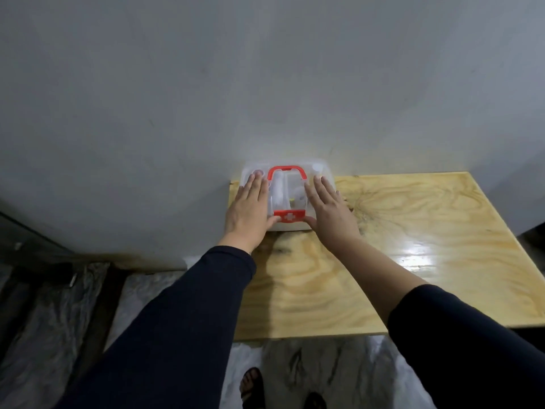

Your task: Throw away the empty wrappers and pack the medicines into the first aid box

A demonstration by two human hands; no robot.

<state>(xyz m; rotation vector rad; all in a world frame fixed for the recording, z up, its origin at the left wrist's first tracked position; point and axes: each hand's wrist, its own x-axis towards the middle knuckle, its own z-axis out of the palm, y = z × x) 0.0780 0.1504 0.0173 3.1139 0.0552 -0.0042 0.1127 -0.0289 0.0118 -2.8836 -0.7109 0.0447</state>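
1. Head view, where things are: the first aid box (pixel 287 199) sits at the far left corner of the worktop (pixel 413 246), its back touching or almost touching the grey wall (pixel 265 84). The clear lid is down, and pale contents show through it. No loose medicines or wrappers are visible on the worktop.

2. Head view, the hands: the left hand (pixel 249 214) lies flat on the left part of the lid and the right hand (pixel 330 214) on the right part. The fingers (pixel 256 184) of both are stretched out and slightly spread, pressing down rather than closed around anything. Both thumbs reach in toward the red latch (pixel 289 216).

3. Head view, which way it points: the box's long axis runs left to right, along the wall. The latch side faces the person, and the red handle (pixel 286 172) lies folded toward the wall.

4. Head view, what could go wrong: packing looks finished, with closing as the step in hand. Uneven pressure could leave the latch unclicked. A tall item inside could hold the lid up. A push could slide the box left off the near worktop edge.
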